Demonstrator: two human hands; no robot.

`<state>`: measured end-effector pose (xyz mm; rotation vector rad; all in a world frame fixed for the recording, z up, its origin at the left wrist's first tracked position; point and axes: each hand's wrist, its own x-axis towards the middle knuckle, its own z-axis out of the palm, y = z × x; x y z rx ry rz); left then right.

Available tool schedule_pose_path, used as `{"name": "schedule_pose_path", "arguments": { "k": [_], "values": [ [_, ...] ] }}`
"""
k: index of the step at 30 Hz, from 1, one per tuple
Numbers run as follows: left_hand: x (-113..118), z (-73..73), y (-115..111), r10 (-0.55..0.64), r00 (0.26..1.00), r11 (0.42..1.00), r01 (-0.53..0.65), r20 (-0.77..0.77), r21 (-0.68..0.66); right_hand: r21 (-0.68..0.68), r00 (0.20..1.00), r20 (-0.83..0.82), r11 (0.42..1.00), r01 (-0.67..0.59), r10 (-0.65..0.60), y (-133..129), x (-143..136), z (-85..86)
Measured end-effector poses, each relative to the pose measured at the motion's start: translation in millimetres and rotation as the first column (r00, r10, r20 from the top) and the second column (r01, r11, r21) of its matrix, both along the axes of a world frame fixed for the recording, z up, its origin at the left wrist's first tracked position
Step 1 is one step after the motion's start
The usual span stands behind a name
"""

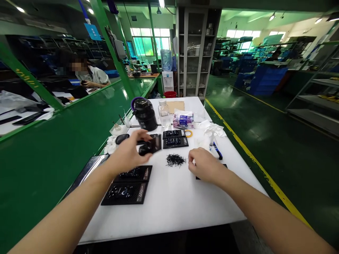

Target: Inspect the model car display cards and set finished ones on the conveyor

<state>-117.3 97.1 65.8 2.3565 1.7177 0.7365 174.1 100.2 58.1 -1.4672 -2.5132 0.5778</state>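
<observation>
Black card (153, 145) gripped in left hand (129, 151), right hand (203, 165) loosely curled, empty, beside black wire pile (175, 160)

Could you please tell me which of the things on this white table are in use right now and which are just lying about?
In use: left hand holding a black card; right hand beside the pile of small black pieces.

Lying about: black jug, clear bottle, tape ring, white cloth.

left hand (129, 152) gripping, right hand (205, 165) (curled) lowered
</observation>
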Motion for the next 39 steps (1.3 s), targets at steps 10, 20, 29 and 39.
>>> {"name": "schedule_pose_path", "arguments": {
  "k": [10,20,29,39],
  "values": [
    [86.9,-11.1,-76.2,-0.402,0.914,0.889,0.375,-0.054,-0.263,-0.27,0.74,-0.666,0.955,-0.123,-0.093,-63.1,23.7,3.0],
    [107.9,1.1,-102.4,-0.099,0.817,0.99,0.136,0.568,-0.022,-0.332,0.537,-0.821,0.928,-0.172,-0.194,-71.2,4.3,9.7],
    [106.9,8.9,-101.2,-0.121,0.832,0.982,0.182,0.542,-0.059,-0.46,0.546,-0.792,0.855,-0.241,-0.273,-70.1,17.9,4.5],
    [114.2,1.9,-107.5,-0.057,0.868,0.998,0.051,0.494,0.025,-0.474,0.437,-0.836,0.836,-0.275,-0.331,-75.8,4.1,-5.9]
  ]
}}
